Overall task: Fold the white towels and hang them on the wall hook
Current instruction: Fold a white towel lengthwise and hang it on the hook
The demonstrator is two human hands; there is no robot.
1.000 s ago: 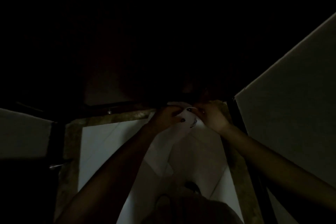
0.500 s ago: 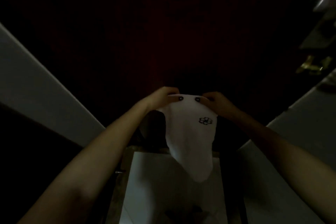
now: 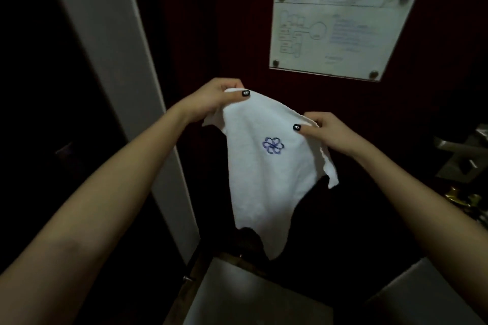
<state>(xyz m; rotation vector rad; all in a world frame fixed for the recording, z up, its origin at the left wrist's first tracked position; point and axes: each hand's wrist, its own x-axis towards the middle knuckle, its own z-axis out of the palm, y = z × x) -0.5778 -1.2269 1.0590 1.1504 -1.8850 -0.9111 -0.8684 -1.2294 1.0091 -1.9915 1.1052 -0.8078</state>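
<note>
A small white towel [image 3: 266,179] with a blue embroidered flower hangs in the air in front of a dark red door [image 3: 237,34]. My left hand [image 3: 214,99] pinches its upper left corner, thumb on the near side. My right hand [image 3: 324,132] pinches the upper right edge, lower than the left, so the top edge slopes down to the right. The towel's lower end tapers to a point above the floor. No wall hook shows in this dim view.
A framed floor-plan sign [image 3: 340,31] is fixed to the door above my hands. A white door frame [image 3: 111,60] runs down the left. A metal door handle [image 3: 459,155] sits at the right edge. Pale floor tile [image 3: 237,298] lies below.
My hands have lifted the towel from near the floor to in front of the door and spread apart, opening its top edge. The view has tilted upward to show the sign.
</note>
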